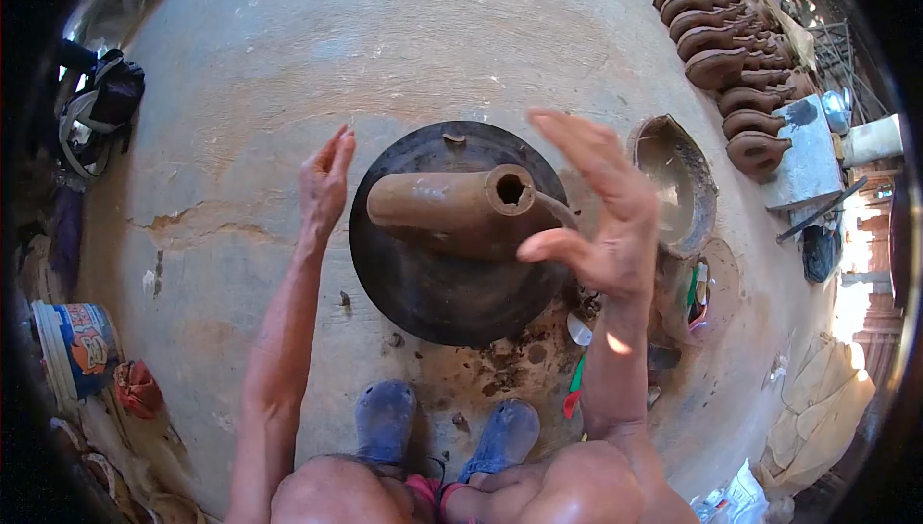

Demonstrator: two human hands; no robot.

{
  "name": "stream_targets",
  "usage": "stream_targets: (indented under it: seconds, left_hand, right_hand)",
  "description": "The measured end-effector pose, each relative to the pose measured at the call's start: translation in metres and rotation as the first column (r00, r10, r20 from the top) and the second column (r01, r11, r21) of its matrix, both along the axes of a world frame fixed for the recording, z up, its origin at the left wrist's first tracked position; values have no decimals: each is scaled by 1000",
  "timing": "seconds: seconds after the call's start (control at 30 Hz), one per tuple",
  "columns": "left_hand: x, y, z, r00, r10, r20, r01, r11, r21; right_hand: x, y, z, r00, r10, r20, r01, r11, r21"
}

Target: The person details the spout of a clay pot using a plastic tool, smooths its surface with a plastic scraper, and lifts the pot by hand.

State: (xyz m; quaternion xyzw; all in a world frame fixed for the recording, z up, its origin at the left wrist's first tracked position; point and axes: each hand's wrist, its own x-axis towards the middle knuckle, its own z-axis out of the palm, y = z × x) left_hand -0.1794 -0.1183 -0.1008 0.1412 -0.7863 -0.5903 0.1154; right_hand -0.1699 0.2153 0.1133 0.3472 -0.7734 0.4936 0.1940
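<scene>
A brown clay vessel with a round hole in its raised neck rests on a dark round wheel. To the left of the wheel, my left hand is raised over the floor, fingers stretched out and nearly edge-on, touching nothing. My right hand is held up at the wheel's right edge, thumb and fingers spread, with nothing in it. Its thumb appears close to the vessel's right end. A small clay scrap lies near the wheel's far edge.
A worn basin stands right of the wheel, with a clear container nearer me. Rows of clay pieces line the upper right beside a pale block. A printed bucket and red cloth are at left.
</scene>
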Motion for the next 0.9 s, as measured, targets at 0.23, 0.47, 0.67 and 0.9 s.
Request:
stream_targets:
  seconds: [0.23,0.47,0.67,0.9]
  left_hand:
    - [38,6,64,990,-28,-136,49,986,158]
    - [59,35,128,867,-249,-431,286,958,23]
    - [56,96,203,735,-516,-439,423,856,-298]
    - [68,131,195,861,-326,-391,313,944,-99]
  right_hand:
    - [-12,-11,-9,959,266,97,-269,963,15]
    - [-17,31,-33,995,103,-18,-104,992,-66]
    - [58,89,-55,913,-342,221,391,889,-237]
    - [159,178,-87,601,-675,428,702,702,120]
